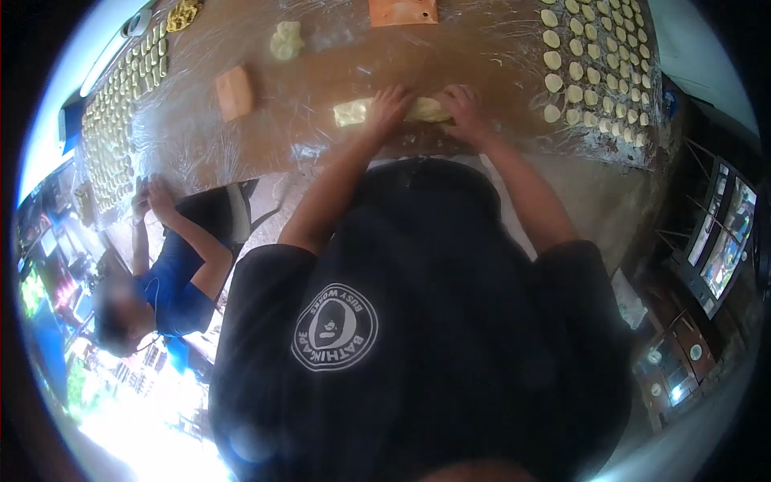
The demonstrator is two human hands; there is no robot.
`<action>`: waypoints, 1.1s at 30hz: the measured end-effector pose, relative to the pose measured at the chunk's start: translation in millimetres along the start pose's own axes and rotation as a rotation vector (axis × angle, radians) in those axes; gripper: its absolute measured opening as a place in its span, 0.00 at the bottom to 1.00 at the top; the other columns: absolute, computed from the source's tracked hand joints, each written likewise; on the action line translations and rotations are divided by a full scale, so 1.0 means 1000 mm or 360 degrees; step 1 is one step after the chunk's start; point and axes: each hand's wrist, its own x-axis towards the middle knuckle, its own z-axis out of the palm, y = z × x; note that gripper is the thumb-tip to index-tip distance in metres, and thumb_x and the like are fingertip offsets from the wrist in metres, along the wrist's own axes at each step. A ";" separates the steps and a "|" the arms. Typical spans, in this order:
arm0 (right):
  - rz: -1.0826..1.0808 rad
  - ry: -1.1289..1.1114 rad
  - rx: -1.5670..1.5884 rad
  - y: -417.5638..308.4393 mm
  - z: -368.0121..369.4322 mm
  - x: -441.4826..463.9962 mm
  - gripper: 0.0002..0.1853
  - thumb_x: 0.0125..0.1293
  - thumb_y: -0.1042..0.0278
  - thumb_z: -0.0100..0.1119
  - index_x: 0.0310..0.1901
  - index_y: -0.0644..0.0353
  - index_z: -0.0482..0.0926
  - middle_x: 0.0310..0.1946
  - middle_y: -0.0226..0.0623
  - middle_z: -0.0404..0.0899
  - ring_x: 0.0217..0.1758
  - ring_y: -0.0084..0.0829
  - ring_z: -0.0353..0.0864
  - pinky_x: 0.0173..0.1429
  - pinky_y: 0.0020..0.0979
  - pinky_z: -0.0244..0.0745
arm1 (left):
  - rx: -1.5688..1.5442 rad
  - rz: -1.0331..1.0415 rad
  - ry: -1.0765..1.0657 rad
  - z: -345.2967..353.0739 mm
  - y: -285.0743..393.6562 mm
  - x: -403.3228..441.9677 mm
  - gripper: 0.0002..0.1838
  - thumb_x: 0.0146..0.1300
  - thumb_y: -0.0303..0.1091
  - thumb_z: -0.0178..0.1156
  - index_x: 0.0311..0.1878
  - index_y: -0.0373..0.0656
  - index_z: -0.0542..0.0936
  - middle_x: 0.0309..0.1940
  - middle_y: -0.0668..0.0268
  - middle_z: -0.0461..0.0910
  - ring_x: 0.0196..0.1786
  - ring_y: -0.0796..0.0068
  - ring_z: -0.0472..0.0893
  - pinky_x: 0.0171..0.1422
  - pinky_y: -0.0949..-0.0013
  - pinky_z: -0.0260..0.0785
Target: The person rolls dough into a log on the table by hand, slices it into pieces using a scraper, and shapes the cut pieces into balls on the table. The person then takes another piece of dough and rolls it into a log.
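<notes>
A pale yellow dough roll [351, 113] lies crosswise on the brown table [321, 76], near its front edge. My left hand [390, 107] rests over the roll's middle-left part, its fingers pointing away from me. Over the right end of the dough is my right hand [466, 111], fingers bent and partly spread. A short stretch of dough shows between the two hands. Both palms face down and hide the dough beneath them; whether the fingers grip it is hard to make out.
Rows of flat dough rounds [592, 75] cover the table's right side; small dough pieces [110, 136] fill the left. An orange scraper [234, 93], a dough lump [286, 40] and an orange block [403, 11] lie farther back. A co-worker [181, 277] works at the left.
</notes>
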 end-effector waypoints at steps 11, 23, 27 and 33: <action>-0.0008 -0.0049 0.0094 0.042 -0.028 -0.021 0.27 0.54 0.68 0.75 0.57 0.55 0.78 0.52 0.40 0.74 0.58 0.47 0.75 0.65 0.47 0.72 | -0.0120 0.0051 -0.0075 0.020 0.011 0.022 0.34 0.51 0.45 0.77 0.62 0.45 0.79 0.58 0.57 0.78 0.61 0.51 0.77 0.68 0.53 0.69; 0.0123 -0.0041 0.0175 0.041 -0.030 -0.029 0.31 0.52 0.73 0.74 0.61 0.56 0.77 0.54 0.42 0.74 0.62 0.50 0.73 0.69 0.46 0.71 | -0.0063 0.0021 -0.0003 0.030 0.034 0.033 0.34 0.50 0.45 0.77 0.62 0.49 0.81 0.57 0.59 0.78 0.62 0.53 0.76 0.68 0.53 0.68; 0.0223 0.0129 0.0249 0.040 -0.020 -0.041 0.34 0.53 0.73 0.73 0.65 0.56 0.76 0.57 0.44 0.74 0.64 0.50 0.74 0.69 0.46 0.72 | -0.0058 -0.0093 -0.0106 0.018 0.052 0.044 0.34 0.50 0.47 0.77 0.62 0.49 0.79 0.60 0.59 0.77 0.64 0.53 0.76 0.69 0.54 0.69; 0.0583 0.0253 0.0381 0.033 0.010 -0.047 0.37 0.52 0.74 0.73 0.68 0.61 0.74 0.58 0.49 0.76 0.64 0.53 0.76 0.68 0.46 0.73 | -0.0051 0.0022 0.0004 0.049 0.044 0.049 0.33 0.53 0.48 0.75 0.62 0.47 0.79 0.61 0.56 0.77 0.64 0.51 0.76 0.67 0.52 0.70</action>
